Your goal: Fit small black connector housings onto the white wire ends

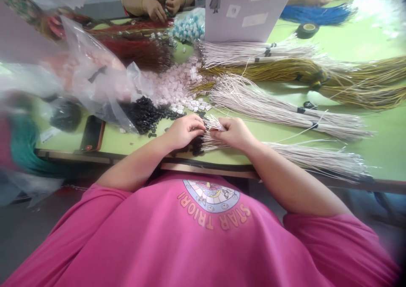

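My left hand (184, 131) and my right hand (234, 134) meet at the near edge of the green table (380, 147). Both are closed around the ends of a bundle of thin white wires (317, 158) that trails off to the right. The left fingers pinch at the wire tips (215, 124); whether a small part sits between them is hidden. A heap of small black connectors (146, 116) lies just left of my left hand, with a spread of small pinkish-white connectors (177, 86) behind it.
More white wire bundles (279, 107) and yellow-brown bundles (317, 71) cross the table. Clear plastic bags (91, 80) and a phone (91, 134) lie left. A white board (244, 10), tape roll (306, 29) and blue wires (314, 13) stand behind. Another person's hands (163, 4) work opposite.
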`<state>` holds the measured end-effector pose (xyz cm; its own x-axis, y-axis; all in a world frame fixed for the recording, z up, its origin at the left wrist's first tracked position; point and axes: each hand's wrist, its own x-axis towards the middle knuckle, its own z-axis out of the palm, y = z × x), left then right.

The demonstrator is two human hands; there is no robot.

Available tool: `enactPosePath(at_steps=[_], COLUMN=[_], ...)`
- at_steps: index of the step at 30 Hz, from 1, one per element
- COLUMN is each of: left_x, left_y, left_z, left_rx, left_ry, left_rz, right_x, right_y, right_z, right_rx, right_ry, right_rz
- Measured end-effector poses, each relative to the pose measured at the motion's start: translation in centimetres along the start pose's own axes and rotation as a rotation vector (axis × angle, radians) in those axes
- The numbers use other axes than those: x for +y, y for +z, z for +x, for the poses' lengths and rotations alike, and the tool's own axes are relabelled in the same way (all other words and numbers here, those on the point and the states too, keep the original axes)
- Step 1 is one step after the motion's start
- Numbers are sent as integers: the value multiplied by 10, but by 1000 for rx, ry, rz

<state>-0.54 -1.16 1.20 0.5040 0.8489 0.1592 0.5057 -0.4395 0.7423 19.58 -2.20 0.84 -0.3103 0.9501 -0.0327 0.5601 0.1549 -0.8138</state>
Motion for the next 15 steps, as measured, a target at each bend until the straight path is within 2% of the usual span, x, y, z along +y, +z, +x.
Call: enactPosePath(at_steps=[3,7,9,11,15], left_x=[-10,-42,-56,-65,-70], left_y=[-30,-62,-65,-61,-50], left_z=[-9,-29,-38,-43,-44], left_rx=[19,17,-25,-51,1], left_ry=[-71,-323,-356,-330,-305], left_rz=[208,436,507,543,485], right_x=[-1,-3,-3,-2,0], right_y=[-6,-8,-7,-5,-3], right_z=[-1,-3,-3,-2,-2], right_rx=[3,-79,-97,-91,-108], right_ry=[19,76,90,103,96], right_rz=[68,190,231,271,280])
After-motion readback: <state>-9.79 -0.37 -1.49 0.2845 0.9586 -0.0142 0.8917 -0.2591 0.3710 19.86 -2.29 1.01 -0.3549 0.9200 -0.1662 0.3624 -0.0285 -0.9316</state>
